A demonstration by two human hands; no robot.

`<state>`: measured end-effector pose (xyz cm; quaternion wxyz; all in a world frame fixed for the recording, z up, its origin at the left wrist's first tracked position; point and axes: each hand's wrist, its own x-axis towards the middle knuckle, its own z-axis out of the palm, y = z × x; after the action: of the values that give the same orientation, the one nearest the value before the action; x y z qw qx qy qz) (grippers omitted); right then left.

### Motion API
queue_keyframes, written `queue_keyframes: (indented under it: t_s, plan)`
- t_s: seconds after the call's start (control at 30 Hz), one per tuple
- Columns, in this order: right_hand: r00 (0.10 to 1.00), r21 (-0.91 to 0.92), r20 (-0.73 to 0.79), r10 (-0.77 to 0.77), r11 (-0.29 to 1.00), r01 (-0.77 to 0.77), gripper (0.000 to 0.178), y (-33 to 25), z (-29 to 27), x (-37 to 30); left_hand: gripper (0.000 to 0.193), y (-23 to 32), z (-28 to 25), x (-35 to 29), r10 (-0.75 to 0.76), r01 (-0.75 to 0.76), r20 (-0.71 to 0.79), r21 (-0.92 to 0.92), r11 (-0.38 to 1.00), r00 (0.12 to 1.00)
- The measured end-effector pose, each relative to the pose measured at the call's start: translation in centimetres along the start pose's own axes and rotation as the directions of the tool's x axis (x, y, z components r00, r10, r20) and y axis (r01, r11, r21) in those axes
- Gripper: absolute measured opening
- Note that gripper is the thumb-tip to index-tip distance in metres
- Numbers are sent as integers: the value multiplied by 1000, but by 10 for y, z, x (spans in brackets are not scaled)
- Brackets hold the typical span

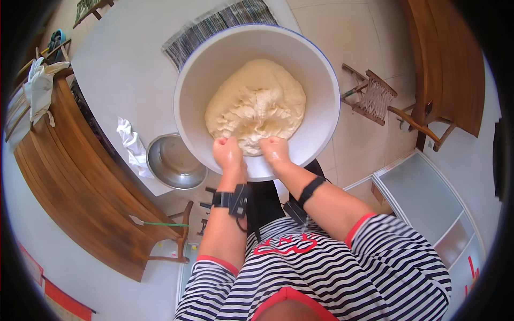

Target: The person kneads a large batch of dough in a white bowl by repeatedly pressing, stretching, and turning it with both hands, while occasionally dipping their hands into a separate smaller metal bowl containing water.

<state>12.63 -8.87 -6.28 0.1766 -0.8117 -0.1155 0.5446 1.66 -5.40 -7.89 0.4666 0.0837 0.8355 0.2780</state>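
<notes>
**Dough in white basin, both fists at its near edge**

Nearest the camera, a black-and-white striped shirt [332, 273] with red trim is seen. A black band with a box-shaped unit [231, 201] is worn on the left forearm; a second black strap [312, 190] is worn on the right.

Both forearms are extended over the near rim of a large, blue-rimmed white basin [188, 101]. The left hand [227, 152] and the right hand [275, 148] are held side by side, a little apart, knuckles set at the near edge of the dough [256, 99]. On each hand the fingers are curled together into a fist; whether dough is caught inside cannot be told. The dough is contained in the basin as one pale mass, smooth at its far side, torn and creased toward the hands.

To the left of the basin, a steel bowl [179, 163] is placed by the near-left corner of the pale bench [120, 69]. A crumpled white cloth or bag [133, 147] is laid just beside it, along the left edge. Beyond the basin, a striped mat [214, 27] is spread near the right edge.

On the floor [353, 32], right of the basin, a woven-seat stool [375, 99] is noted.
</notes>
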Motion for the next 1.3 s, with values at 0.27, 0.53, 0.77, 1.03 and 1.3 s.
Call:
queue_keyframes:
  t_s: [0.27, 0.53, 0.77, 1.03, 1.3]
  plan:
    - [764, -662, 609, -212, 394, 637, 25, -52, 8, 34, 16, 47, 34, 50, -126, -780, 777, 625, 37, 617]
    - [775, -505, 609, -168, 671, 542, 48, -24, -35, 6, 27, 46, 14, -23, 253, -565, 584, 445, 695, 771]
    - [909, -172, -253, -332, 940, 295, 64, -59, -90, 25, 31, 148, 88, -2, 802, -928, 565, 371, -35, 195]
    - [943, 848, 332, -18, 443, -291, 58, -74, -79, 73, 58, 146, 114, 42, 104, -519, 701, 411, 749, 705]
    - [784, 694, 620, -22, 483, -534, 52, -128, -67, 89, 59, 145, 115, 19, -12, -539, 731, 515, 667, 683]
